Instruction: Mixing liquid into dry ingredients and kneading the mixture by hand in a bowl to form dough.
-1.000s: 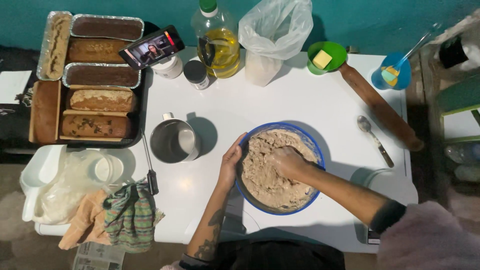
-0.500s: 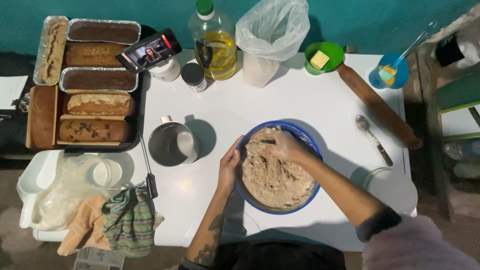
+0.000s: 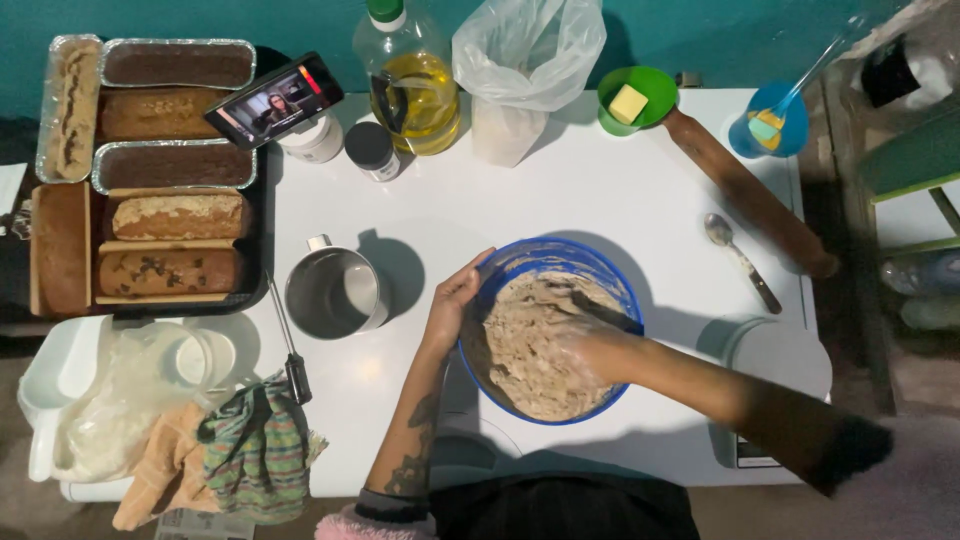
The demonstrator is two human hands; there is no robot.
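Since a second ago the right hand (image 3: 590, 345) has slid from the upper middle of the dough (image 3: 535, 350) toward its right side, near the far wall of the bowl (image 3: 545, 250), while the left hand (image 3: 455, 300) has kept its place on the rim. That left hand lies curved and half open against the bowl's left edge, palm to the outside wall, which looks like bracing so the bowl does not skid on the smooth white table (image 3: 560, 190). The right hand is sunk into the dough with fingers bent; it is blurred, so how tightly it closes on the dough cannot be told. The dough is a pale tan, lumpy, sticky-looking mass filling most of the round blue bowl, which sits near the table's front edge before the person. Just left stands a shiny metal mug (image 3: 335, 293), with a thin thermometer-like probe (image 3: 288, 345) beside it. Along the back are a clear bottle of yellow oil (image 3: 410, 85), a crinkled plastic bag (image 3: 525, 70) of white powder, and a small green bowl (image 3: 637, 100) holding a cube of butter. A long wooden rolling pin (image 3: 750, 195) and a metal spoon (image 3: 740, 260) lie to the right, well apart from the bowl. Baked loaves (image 3: 175, 215) in foil and paper moulds fill a dark tray on the left.
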